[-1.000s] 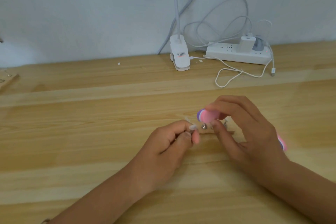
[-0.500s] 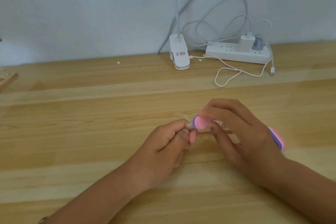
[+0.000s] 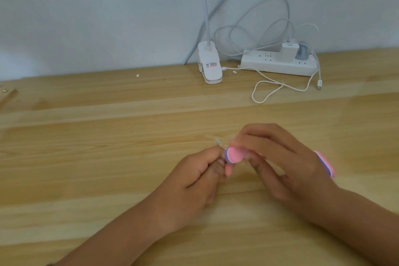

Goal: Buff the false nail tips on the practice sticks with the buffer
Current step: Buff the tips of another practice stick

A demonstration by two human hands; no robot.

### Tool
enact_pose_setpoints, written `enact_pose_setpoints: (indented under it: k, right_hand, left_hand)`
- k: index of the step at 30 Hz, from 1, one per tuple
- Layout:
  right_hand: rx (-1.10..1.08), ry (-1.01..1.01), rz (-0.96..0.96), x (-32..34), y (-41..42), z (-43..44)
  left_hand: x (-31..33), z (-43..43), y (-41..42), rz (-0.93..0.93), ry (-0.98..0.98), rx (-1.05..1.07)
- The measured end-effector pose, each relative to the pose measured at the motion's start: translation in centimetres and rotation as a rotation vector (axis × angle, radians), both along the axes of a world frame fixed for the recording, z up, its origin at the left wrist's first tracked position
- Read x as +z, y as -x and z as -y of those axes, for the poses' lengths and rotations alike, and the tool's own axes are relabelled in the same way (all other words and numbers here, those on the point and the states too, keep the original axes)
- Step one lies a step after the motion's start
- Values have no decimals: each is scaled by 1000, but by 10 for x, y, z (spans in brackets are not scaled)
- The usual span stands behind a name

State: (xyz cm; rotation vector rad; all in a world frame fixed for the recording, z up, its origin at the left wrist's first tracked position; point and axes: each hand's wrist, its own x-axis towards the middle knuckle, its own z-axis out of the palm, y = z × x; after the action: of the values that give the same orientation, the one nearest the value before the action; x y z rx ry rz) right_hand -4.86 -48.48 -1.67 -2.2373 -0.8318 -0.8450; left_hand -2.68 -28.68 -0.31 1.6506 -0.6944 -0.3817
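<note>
Midway across the surface [image 3: 97, 157]: both hands meet.
Left grip [image 3: 194, 181]: fingers curled, pinching a clear practice stick [image 3: 218, 142], blurred.
Right grip [image 3: 287, 170]: curled round the pink buffer [image 3: 235, 154], whose tip sits at the left fingertips.
Back edge: power strip [image 3: 274, 67], lamp clamp [image 3: 210, 67].

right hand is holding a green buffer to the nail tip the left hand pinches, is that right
No: the buffer is pink with a purple layer, not green, as the head view shows. The right hand does hold it to the nail tip that the left hand pinches.
</note>
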Motion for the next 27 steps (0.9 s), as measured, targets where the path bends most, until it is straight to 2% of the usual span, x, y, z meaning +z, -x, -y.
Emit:
enact_pose_setpoints:
  k: [4,8,12,15,18,22,27]
  right_hand:
    - [42,31,21,-3,5,-7]
    - [-15,-55,-26,0,3,-4]
    - [17,-15,-23,-1,4,-6]
    - [-21,-100,-67,1,4,-4]
    - [31,-82,-47,1,8,-9]
    - [-24,-135,-77,3,5,-4]
    - [6,-85,-63,1,7,-9]
  left_hand:
    - [-1,0,0,14,-14,-25]
    - [-1,1,0,13,-15,17]
    - [-1,1,1,15,-6,13]
    - [0,2,1,1,2,43]
    - [2,2,2,32,-5,36]
    - [1,-1,1,-11,15,54]
    - [-1,0,1,31,-13,62]
